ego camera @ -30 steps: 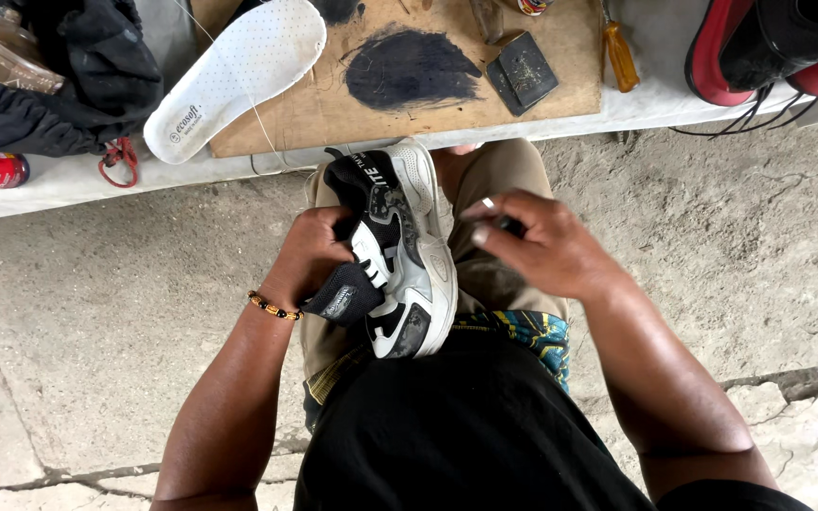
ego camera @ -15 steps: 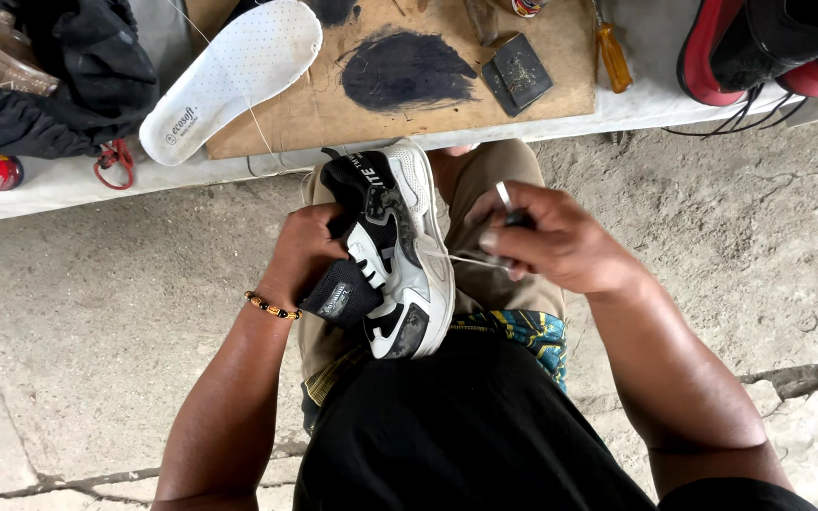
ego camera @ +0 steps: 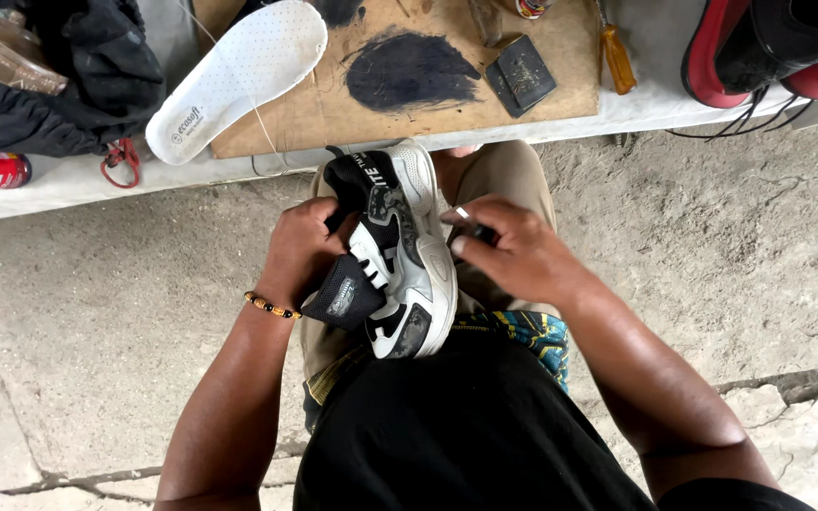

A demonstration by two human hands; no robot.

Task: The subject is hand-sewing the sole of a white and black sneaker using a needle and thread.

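left hand (ego camera: 303, 248): curled, gripping | right hand (ego camera: 513, 251): fingers seemingly pinched

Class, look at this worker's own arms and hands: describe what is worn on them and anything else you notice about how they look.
Both arms are bare to the upper arm; no sleeves reach the forearms and no gloves are worn. The left hand has a thin beaded bracelet at the wrist, with dark and amber-coloured beads. The right hand shows no bracelet, watch or ring that can be made out. A black shirt covers the body.
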